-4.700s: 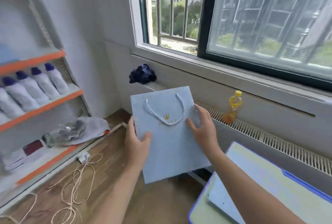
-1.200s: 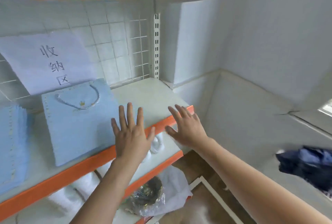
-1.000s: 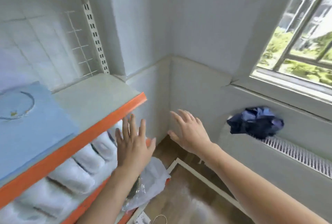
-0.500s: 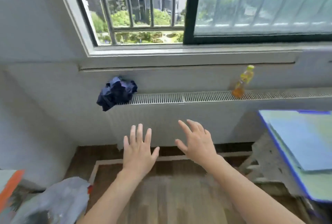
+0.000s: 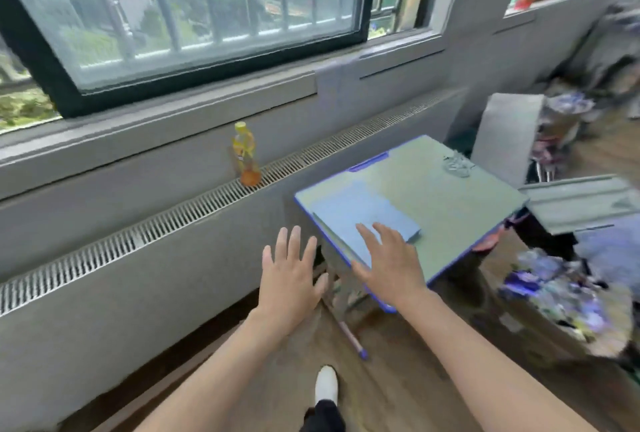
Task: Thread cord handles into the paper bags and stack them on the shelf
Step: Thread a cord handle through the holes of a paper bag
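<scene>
A stack of flat light-blue paper bags (image 5: 363, 213) lies on the near left part of a small blue-edged desk (image 5: 450, 203). A pale bundle of cord handles (image 5: 458, 164) sits near the desk's far edge. My right hand (image 5: 391, 265) is stretched out with spread fingers, fingertips over the near corner of the bag stack; whether it touches is unclear. My left hand (image 5: 291, 275) hovers left of the desk with straight fingers, holding nothing. The shelf is out of view.
A yellow drink bottle (image 5: 245, 154) stands on the radiator grille (image 5: 173, 220) under the window. A white panel (image 5: 505, 140) and cluttered piles (image 5: 561, 296) lie right of the desk. My white shoe (image 5: 326, 385) is on the wooden floor.
The bag was left on the shelf and my view has swung right from the shelf to the desk. Both empty hands now reach toward the stack of bags.
</scene>
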Available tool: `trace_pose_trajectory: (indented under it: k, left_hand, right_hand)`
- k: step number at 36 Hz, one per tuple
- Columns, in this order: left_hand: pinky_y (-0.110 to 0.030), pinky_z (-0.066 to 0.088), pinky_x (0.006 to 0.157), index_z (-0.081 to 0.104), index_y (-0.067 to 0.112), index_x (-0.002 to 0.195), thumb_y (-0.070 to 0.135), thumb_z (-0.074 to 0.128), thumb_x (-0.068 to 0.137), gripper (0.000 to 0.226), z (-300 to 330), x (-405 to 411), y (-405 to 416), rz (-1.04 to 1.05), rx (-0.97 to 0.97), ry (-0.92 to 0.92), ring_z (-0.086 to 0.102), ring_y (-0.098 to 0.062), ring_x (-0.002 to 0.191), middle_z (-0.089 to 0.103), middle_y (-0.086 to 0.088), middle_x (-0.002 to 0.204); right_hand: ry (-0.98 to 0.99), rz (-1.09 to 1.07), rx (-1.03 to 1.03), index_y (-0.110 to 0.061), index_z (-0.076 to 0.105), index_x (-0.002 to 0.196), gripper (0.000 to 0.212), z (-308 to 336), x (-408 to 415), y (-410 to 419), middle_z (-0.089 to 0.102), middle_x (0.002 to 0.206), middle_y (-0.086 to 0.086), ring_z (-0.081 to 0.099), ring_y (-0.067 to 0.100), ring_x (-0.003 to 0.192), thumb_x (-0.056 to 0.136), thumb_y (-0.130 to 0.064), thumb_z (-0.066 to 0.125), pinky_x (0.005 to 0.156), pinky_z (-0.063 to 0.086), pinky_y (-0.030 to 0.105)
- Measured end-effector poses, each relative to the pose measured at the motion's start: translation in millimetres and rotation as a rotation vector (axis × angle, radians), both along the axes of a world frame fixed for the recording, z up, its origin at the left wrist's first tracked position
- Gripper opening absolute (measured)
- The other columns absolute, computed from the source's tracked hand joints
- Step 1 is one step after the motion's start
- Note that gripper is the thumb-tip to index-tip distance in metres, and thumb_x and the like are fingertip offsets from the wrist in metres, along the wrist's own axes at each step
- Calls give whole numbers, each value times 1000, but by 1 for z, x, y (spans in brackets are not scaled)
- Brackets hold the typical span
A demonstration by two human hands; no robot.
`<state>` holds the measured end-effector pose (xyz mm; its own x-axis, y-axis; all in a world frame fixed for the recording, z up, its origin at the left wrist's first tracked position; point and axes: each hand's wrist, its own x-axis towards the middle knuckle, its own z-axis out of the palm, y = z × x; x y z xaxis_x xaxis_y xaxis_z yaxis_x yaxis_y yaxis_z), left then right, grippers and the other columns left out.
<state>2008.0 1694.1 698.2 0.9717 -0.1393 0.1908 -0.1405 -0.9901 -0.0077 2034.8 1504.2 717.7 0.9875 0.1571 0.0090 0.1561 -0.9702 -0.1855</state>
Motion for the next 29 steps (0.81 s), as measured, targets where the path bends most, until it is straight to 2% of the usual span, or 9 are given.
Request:
trace_pose_trajectory:
  k: [3, 5, 11, 17, 19, 21, 23, 26, 29]
  left_hand:
    - [-54, 53, 86, 64, 13, 125, 54, 69, 71, 68, -11, 38, -35, -45, -20, 27, 52, -39, 124, 56, -18, 133]
    - [-55, 54, 82, 65, 12, 122, 52, 71, 69, 67, -24, 67, -52, -69, -42, 51, 53, -40, 122, 57, -20, 131]
    - [-54, 55, 72, 68, 6, 115, 48, 87, 56, 75, -63, 146, -99, -108, -84, 212, 58, -46, 115, 60, -25, 125]
    - [-52, 56, 73, 70, 8, 111, 59, 87, 45, 86, -98, 181, -150, -155, -61, 375, 61, -44, 112, 62, -26, 121]
    - [-53, 51, 87, 61, 9, 126, 63, 81, 57, 90, -106, 185, -165, -160, -66, 405, 49, -45, 127, 51, -27, 137]
    - [-54, 37, 104, 40, 13, 145, 65, 67, 74, 92, -116, 189, -177, -135, -68, 448, 24, -43, 143, 27, -24, 154]
    - [-56, 32, 107, 30, 15, 150, 66, 64, 76, 96, -124, 192, -186, -113, -53, 460, 15, -44, 145, 16, -24, 158]
    - [-52, 26, 110, 11, 18, 153, 58, 61, 84, 94, -136, 197, -194, -87, -18, 623, 1, -40, 147, -1, -18, 160]
    - [-45, 37, 102, 23, 15, 145, 44, 64, 86, 77, -140, 205, -196, -73, -16, 686, 7, -37, 145, 5, -16, 157]
  right_hand:
    - [31, -54, -56, -32, 22, 153, 68, -4, 28, -37, 27, 155, 4, 28, 26, 140, 93, -53, 47, 105, 35, 44]
    - [43, -80, -79, -34, 17, 153, 67, -6, 50, -57, 22, 156, 2, 24, 24, 142, 94, -54, 43, 106, 33, 42]
    - [148, -146, -116, -34, 15, 153, 67, -24, 118, -111, 21, 157, 2, 21, 24, 143, 96, -53, 42, 108, 30, 45]
    - [265, -161, -113, -34, 15, 153, 66, -56, 165, -149, 22, 157, 3, 22, 25, 143, 96, -52, 42, 109, 30, 45]
    - [304, -154, -108, -33, 15, 153, 66, -64, 174, -157, 22, 157, 2, 23, 24, 142, 96, -52, 42, 110, 30, 45]
    - [344, -149, -95, -33, 16, 153, 65, -72, 180, -166, 22, 157, 2, 23, 24, 142, 97, -51, 41, 110, 29, 44]
    - [380, -131, -98, -32, 15, 153, 63, -80, 186, -175, 22, 157, 2, 23, 24, 142, 98, -50, 40, 110, 29, 45]
    - [416, -86, -107, -31, 15, 154, 62, -92, 195, -191, 22, 157, 3, 23, 24, 143, 99, -49, 39, 111, 29, 46]
    - [440, -15, -105, -31, 15, 154, 62, -103, 205, -203, 22, 157, 3, 23, 24, 143, 99, -48, 38, 111, 30, 45]
